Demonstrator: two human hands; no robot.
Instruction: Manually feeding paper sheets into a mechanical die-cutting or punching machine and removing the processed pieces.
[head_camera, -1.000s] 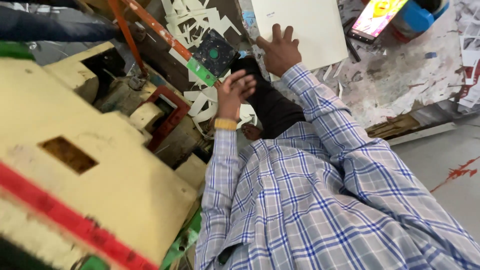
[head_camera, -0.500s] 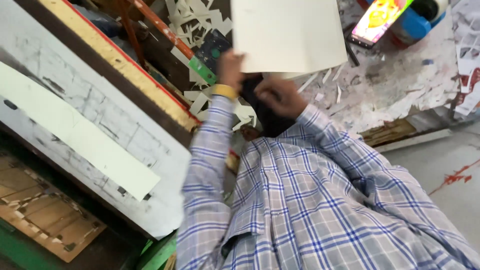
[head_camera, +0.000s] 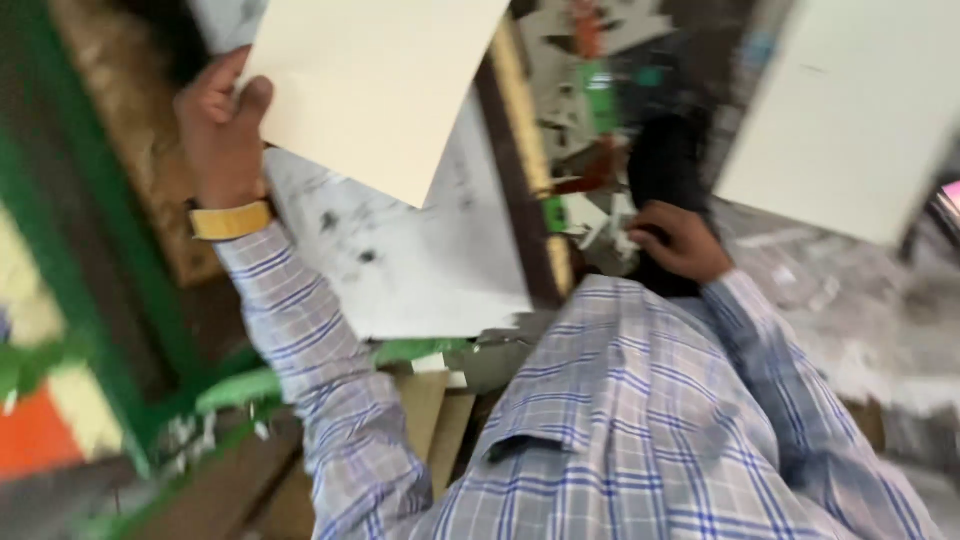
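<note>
We pinch cream card sheet (head_camera: 375, 85) at its edge with left hand (head_camera: 222, 125), thumb on top, lifting it above grey press bed (head_camera: 420, 260). Right hand (head_camera: 680, 242), right of bed, curls on dark object (head_camera: 665, 165); exact grip unclear. Second pale sheet (head_camera: 850, 110) lies farther right.

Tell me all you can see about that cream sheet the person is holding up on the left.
The cream sheet is a plain, unprinted, stiff-looking card or paper with straight edges and a sharp lower corner pointing down. It looks flat and uncreased, held tilted above a grey-smudged white board. The left hand grips its left edge, thumb on the front face. Its top runs out of view. The picture is blurred, so finer surface detail cannot be told.
</note>
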